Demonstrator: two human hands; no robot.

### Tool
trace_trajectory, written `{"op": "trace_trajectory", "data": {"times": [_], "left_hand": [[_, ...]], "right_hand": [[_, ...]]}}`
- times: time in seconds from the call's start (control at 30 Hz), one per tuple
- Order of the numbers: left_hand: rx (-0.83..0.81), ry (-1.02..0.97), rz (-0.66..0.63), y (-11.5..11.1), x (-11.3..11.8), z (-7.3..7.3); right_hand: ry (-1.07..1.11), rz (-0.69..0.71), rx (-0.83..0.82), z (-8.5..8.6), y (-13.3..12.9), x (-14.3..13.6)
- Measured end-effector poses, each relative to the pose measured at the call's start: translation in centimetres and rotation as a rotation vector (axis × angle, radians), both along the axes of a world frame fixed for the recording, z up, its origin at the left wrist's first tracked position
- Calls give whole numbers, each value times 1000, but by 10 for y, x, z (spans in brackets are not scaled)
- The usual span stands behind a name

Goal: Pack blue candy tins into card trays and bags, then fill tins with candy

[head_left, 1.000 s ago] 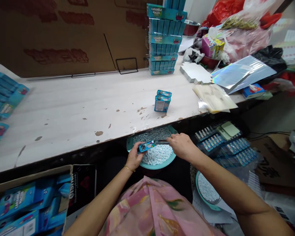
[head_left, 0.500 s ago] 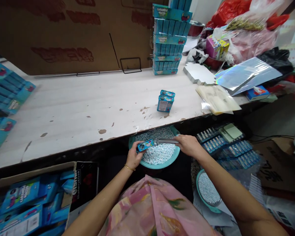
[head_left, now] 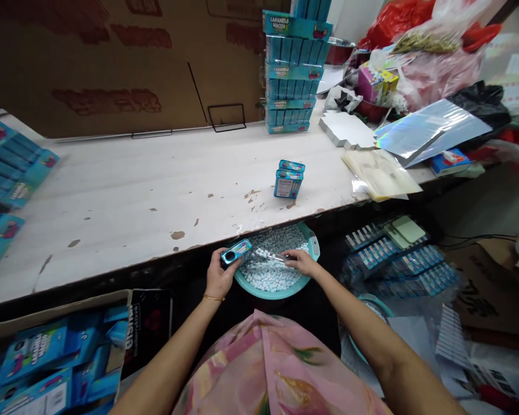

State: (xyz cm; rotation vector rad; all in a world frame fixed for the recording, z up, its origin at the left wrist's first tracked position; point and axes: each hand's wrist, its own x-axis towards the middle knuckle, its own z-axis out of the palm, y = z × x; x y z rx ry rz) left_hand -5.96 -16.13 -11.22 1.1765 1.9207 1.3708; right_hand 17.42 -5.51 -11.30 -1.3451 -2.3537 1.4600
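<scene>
My left hand (head_left: pixel 220 274) is closed round a small blue tin (head_left: pixel 237 252), which has a dark round opening at its left end. The tin is over the left rim of a turquoise basin (head_left: pixel 281 295) full of small white candies (head_left: pixel 268 278). My right hand (head_left: pixel 301 263) grips the handle of a metal scoop (head_left: pixel 277 256) above the candies. Some candies lie on the scoop's tip, a short way right of the tin. Two blue tins (head_left: pixel 288 183) stand upright, one behind the other, on the white table beyond the basin.
Stacked display boxes (head_left: pixel 288 72) stand at the table's back, with more (head_left: pixel 12 164) at left. A carton (head_left: pixel 125 305) of blue packs is at lower left. White cards (head_left: pixel 346 129) and plastic sheets (head_left: pixel 380 173) lie at right. Packed trays (head_left: pixel 402 262) sit below the table.
My left hand has moved left with the tin, whose dark opening now shows. The scoop has shifted left and now carries candies; my right hand has moved left and slightly down with it.
</scene>
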Motion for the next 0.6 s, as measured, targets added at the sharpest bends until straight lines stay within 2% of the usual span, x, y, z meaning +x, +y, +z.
{"op": "trace_trajectory", "data": {"times": [0.1,0.2,0.37,0.5,0.6], "left_hand": [[6,24,6,1,3,0],[-7,51,-65,4,12,0],[-18,154,-211,7,29,2],[-11,187,-265,6,35,3],[-17,132,-235,4,32,1]], "right_hand": [[53,13,-2,30,4,13],[16,104,107,68,4,13],[-380,329,420,126,-10,-14],[-583,442,566,151,-27,-38],[-619,449,602,164,-30,-36]]}}
